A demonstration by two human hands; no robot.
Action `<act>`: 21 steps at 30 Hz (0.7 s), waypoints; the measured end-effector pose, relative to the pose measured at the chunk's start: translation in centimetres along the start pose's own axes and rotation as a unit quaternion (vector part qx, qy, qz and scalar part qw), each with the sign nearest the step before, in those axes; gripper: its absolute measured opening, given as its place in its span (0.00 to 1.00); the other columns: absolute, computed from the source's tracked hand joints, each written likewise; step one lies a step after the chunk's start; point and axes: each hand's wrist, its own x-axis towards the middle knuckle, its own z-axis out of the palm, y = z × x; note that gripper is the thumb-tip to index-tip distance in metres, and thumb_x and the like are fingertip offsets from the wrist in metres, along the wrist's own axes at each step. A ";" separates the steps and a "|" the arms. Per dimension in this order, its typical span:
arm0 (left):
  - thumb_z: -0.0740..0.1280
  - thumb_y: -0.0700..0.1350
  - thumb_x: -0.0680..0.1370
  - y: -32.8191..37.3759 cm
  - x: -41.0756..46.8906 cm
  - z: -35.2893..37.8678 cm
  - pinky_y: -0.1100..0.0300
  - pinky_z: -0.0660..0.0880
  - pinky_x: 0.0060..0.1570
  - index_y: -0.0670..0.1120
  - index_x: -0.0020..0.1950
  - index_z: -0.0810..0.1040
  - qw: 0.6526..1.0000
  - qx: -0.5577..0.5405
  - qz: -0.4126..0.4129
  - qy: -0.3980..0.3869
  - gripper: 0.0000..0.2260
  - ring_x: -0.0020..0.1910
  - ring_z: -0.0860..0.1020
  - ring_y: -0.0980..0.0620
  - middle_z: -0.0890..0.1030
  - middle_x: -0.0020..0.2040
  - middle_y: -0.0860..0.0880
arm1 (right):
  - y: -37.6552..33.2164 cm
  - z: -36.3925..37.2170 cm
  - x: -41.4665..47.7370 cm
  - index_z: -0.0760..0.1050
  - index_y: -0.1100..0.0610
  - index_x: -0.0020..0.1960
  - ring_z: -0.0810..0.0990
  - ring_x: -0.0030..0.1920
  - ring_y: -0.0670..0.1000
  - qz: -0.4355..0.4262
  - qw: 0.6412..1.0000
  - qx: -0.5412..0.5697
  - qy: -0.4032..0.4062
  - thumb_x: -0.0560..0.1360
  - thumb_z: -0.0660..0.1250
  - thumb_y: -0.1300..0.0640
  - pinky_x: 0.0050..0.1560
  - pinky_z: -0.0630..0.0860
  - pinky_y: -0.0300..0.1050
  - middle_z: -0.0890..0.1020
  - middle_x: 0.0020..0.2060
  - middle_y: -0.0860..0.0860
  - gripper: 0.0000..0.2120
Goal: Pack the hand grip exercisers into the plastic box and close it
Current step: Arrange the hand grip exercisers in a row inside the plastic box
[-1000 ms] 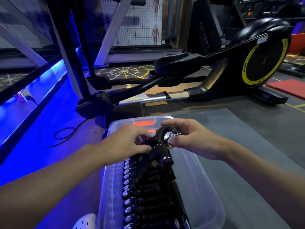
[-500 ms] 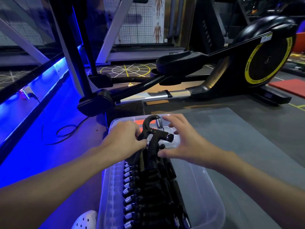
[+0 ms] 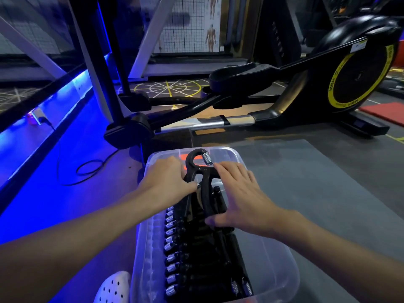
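Hands meet over the far end of a clear plastic box (image 3: pixel 273 259) that sits on a gym floor. The left hand (image 3: pixel 168 182) has its fingers curled round the left handle of a black hand grip exerciser (image 3: pixel 206 197), thumb pinching it. The right hand (image 3: pixel 238 197) lies flat and spread over the right side of the same piece, fingers straight and pressing, with the thumb against the near tip of the handle.

The exerciser sits between the two hands, on top of the load at the box's far end. Its long axis runs along the length of the box: the hooked head and silver spring point away from the person, the handles point back toward them. Both hands are on it; the left has the firmer hold.

Below and nearer the person, a packed row of exercisers (image 3: pixel 207 259) fills the left half of the box, each laid crosswise with its spring to the left. The piece in hand therefore lies across their direction and would likely need turning to nest with them.

No lid is in view. Beyond the box stands an elliptical trainer (image 3: pixel 306 95) – well apart. A black cable (image 3: pixel 87 169) loops on the blue-lit floor to the left, and a white perforated shoe (image 3: pixel 113 287) shows just beside the box's near corner.
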 end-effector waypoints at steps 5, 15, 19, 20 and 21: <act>0.70 0.52 0.71 -0.6 -0.3 0.8 0.52 0.68 0.29 0.41 0.30 0.69 0.999 -0.023 -0.007 -0.038 0.19 0.25 0.69 0.51 0.68 0.25 0.46 | -0.1 0.6 0.0 0.53 0.52 0.74 0.58 0.69 0.48 -0.001 0.999 -0.048 -0.018 0.60 0.72 0.33 0.71 0.57 0.46 0.61 0.68 0.44 0.52; 0.65 0.52 0.75 -3.7 -0.6 0.3 0.51 0.79 0.41 0.50 0.39 0.78 0.993 0.060 0.033 -0.094 0.09 0.38 0.78 0.53 0.80 0.38 0.54 | 1.3 3.5 -2.2 0.60 0.49 0.70 0.64 0.66 0.45 0.035 0.988 0.075 -0.134 0.57 0.78 0.43 0.65 0.64 0.37 0.67 0.64 0.42 0.47; 0.63 0.53 0.76 -4.8 -1.0 0.0 0.53 0.77 0.45 0.51 0.44 0.78 0.986 0.121 0.048 -0.105 0.07 0.45 0.77 0.51 0.77 0.47 0.56 | 0.9 4.4 -3.3 0.59 0.55 0.72 0.63 0.68 0.47 0.029 0.981 0.060 -0.185 0.59 0.79 0.45 0.68 0.63 0.38 0.67 0.67 0.47 0.48; 0.63 0.52 0.77 -5.0 -1.1 0.0 0.53 0.76 0.46 0.51 0.46 0.78 0.983 0.138 0.055 -0.107 0.07 0.47 0.76 0.50 0.76 0.50 0.55 | 0.8 4.6 -3.5 0.58 0.56 0.72 0.62 0.69 0.48 0.027 0.979 0.057 -0.195 0.60 0.79 0.45 0.69 0.63 0.38 0.66 0.68 0.48 0.48; 0.63 0.52 0.77 -5.2 -1.3 0.1 0.53 0.76 0.46 0.51 0.48 0.78 0.980 0.154 0.060 -0.109 0.07 0.48 0.75 0.50 0.75 0.51 0.55 | 0.7 4.7 -3.7 0.58 0.56 0.73 0.62 0.69 0.48 0.027 0.977 0.055 -0.204 0.61 0.79 0.45 0.69 0.62 0.38 0.66 0.69 0.49 0.48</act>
